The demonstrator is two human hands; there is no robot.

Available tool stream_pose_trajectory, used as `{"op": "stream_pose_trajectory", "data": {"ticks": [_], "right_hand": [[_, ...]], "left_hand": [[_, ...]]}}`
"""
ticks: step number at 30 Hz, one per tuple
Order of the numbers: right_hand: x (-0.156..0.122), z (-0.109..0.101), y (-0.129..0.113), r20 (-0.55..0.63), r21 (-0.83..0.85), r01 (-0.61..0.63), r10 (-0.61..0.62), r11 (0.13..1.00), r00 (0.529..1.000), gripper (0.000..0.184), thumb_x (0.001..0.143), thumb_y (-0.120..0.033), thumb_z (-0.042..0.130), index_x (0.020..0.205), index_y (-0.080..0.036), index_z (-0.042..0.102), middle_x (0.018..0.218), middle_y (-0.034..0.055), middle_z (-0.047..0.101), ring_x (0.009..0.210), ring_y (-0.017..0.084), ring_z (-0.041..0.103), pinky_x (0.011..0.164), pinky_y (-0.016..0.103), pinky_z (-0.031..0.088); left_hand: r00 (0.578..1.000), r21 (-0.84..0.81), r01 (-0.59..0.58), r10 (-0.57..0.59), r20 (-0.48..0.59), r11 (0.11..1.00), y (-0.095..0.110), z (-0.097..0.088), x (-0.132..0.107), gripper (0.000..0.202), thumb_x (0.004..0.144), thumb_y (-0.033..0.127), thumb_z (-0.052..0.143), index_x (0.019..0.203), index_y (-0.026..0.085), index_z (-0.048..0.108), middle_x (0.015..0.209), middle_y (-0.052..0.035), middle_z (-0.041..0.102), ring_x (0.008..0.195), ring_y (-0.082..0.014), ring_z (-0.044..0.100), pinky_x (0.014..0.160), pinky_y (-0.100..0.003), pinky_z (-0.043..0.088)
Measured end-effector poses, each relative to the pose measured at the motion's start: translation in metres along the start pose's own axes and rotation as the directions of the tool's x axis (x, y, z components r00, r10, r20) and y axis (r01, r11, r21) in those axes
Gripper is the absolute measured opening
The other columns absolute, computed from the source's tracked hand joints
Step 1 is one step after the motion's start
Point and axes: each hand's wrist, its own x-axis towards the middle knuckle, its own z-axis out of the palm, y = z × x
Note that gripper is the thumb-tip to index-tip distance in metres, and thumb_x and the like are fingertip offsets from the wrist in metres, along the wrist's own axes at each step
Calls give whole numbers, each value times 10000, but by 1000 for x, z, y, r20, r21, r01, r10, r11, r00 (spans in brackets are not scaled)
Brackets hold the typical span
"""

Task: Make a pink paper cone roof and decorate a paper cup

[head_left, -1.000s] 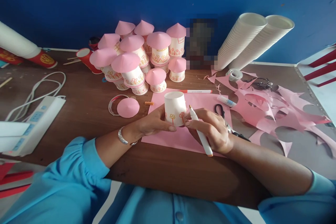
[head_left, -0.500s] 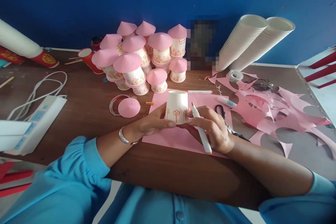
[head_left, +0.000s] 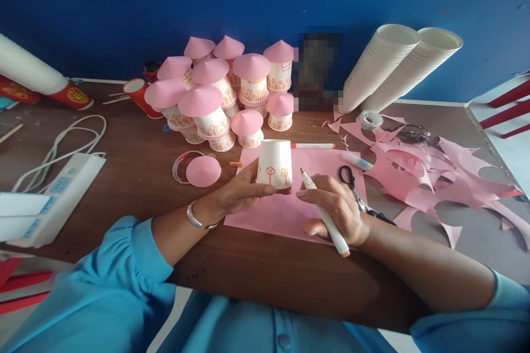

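My left hand (head_left: 242, 190) grips an upside-down white paper cup (head_left: 275, 157) with orange and red flowers drawn around its lower part. To the right of the cup, my right hand (head_left: 337, 207) is closed around a white marker (head_left: 327, 215). The marker's bare tip points up toward the cup but stands apart from it. An orange cap (head_left: 236, 164) lies beside the pink paper sheet (head_left: 265, 220) beneath my hands. Behind the cup rests another marker (head_left: 313, 145), white with an orange-red end.
Several decorated cups with pink cone roofs (head_left: 201, 101) stand at the back. A loose pink cone (head_left: 203, 171) lies by a tape roll. Scissors (head_left: 346, 175), a glue tube (head_left: 358, 161), pink scraps (head_left: 414, 176) and tall cup stacks (head_left: 379, 69) are right; a power strip (head_left: 62, 198) is left.
My right hand has drawn away from the cup to the right with the marker. The cup has shifted slightly left and turned, bringing another flower into view.
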Motion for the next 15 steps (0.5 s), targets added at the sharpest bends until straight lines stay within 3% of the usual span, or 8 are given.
{"op": "stream_pose_trajectory", "data": {"ticks": [4,7,15], "right_hand": [[0,0,-4,31,28,-10,10,1000,999,590,1077,-589,452,1444,-134,533,915,95,688,798,231,682,627,334,610],[0,-1,-6,50,47,-17,14,999,999,598,1073,-602,459,1438,-139,555,920,91,681,797,224,684,632,332,619],[2,0,-8,89,40,16,-20,999,996,256,1058,-266,549,1266,-136,622,871,60,662,728,185,674,607,302,601]], "left_hand": [[999,29,45,-45,1,999,2,1,0,489,734,318,931,1145,176,708,1049,-82,769,1004,-240,738,999,-412,565],[998,41,59,-59,-9,997,3,1,1,486,719,315,940,1121,178,705,1030,-71,765,987,-231,729,946,-377,562],[997,93,67,-62,-49,993,4,3,4,508,648,273,976,1060,190,691,950,-32,736,895,-191,666,822,-315,497]]}}
